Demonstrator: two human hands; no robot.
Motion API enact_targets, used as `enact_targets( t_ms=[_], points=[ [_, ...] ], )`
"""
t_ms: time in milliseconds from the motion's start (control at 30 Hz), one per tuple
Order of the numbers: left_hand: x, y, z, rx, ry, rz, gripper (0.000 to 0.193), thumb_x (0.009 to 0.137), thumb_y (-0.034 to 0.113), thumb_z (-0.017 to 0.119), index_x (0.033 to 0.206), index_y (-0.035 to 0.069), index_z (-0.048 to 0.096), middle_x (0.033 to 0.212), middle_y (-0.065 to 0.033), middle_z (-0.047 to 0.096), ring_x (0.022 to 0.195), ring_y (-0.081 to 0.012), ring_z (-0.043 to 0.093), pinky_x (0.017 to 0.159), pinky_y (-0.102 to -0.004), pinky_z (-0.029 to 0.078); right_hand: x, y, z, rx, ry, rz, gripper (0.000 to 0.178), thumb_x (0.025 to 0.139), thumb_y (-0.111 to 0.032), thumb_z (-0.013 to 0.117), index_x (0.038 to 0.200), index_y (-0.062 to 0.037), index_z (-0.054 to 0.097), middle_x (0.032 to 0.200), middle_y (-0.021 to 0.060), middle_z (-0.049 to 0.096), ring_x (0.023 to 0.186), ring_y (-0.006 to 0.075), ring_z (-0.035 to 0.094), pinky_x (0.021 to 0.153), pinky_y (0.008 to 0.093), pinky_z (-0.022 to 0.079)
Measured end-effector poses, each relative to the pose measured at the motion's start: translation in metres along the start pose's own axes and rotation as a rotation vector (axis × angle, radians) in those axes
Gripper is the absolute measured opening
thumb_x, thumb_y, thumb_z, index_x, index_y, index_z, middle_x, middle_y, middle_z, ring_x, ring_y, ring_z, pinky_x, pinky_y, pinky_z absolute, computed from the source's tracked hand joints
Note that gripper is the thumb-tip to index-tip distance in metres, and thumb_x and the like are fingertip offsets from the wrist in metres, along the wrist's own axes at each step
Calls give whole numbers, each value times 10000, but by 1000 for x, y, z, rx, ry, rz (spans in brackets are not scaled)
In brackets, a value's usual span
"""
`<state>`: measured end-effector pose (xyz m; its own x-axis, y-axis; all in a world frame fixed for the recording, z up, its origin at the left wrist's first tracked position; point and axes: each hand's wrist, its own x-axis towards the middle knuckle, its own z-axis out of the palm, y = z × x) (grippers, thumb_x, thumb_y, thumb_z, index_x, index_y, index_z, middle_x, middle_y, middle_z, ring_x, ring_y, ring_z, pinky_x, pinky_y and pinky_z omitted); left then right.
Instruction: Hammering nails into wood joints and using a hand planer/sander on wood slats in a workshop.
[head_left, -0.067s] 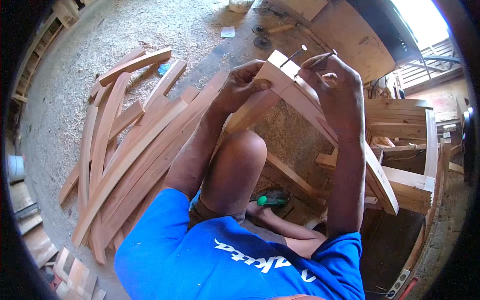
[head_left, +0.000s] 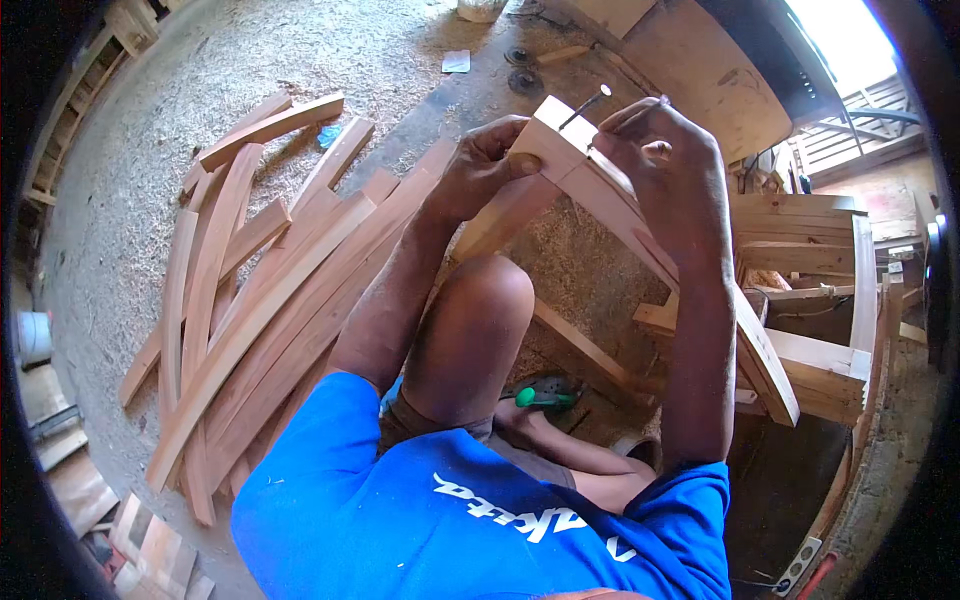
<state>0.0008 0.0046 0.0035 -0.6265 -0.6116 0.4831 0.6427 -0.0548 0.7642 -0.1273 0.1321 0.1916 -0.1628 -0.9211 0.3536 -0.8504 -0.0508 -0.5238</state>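
Note:
My left hand [head_left: 482, 168] is closed around the near corner of a pale wooden piece [head_left: 556, 152], thumb pressed on its side. A long nail [head_left: 586, 107] stands tilted in the top face of that piece, its flat head up. Just right of it, my right hand [head_left: 672, 165] pinches a second nail over the wood; fingers cover most of this nail. A curved wooden board [head_left: 622, 222] meets the held end at a joint and runs down to the right under my right forearm. Another wooden leg [head_left: 508, 215] slopes down behind my left wrist.
Long curved wooden slats [head_left: 290, 310] lie piled on the shavings-strewn floor at left. A wooden frame [head_left: 800, 255] stands at right, with a power strip [head_left: 798, 568] below it. A green-handled tool [head_left: 540, 398] lies by my foot. A large board [head_left: 690, 75] leans at the back.
My right fingers have shifted slightly and now cover more of the pinched nail. The held wood end has moved up a little; my left grip looks the same.

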Motion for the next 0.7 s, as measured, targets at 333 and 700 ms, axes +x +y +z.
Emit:
enact_targets(
  t_ms=[333, 700],
  points=[
    [6, -2, -5, 81, -13, 30, 359, 927, 179, 740, 1236, 21, 647, 1125, -29, 694, 1028, -95, 614, 906, -285, 506, -28, 1, 2, -24, 301, -18, 242, 905, -209, 754, 1043, -38, 652, 897, 123, 706, 864, 198, 684, 790, 351, 535],
    [3, 6, -1, 92, -44, 7, 415, 948, 236, 727, 1293, 27, 628, 1202, -39, 684, 1102, -105, 599, 973, -294, 481, -417, 225, 161, -281, -157, 1061, 736, 968, -571, 551, 1244, 111, 580, 1200, 380, 615, 1144, 497, 606, 961, 526, 493]
  ],
)
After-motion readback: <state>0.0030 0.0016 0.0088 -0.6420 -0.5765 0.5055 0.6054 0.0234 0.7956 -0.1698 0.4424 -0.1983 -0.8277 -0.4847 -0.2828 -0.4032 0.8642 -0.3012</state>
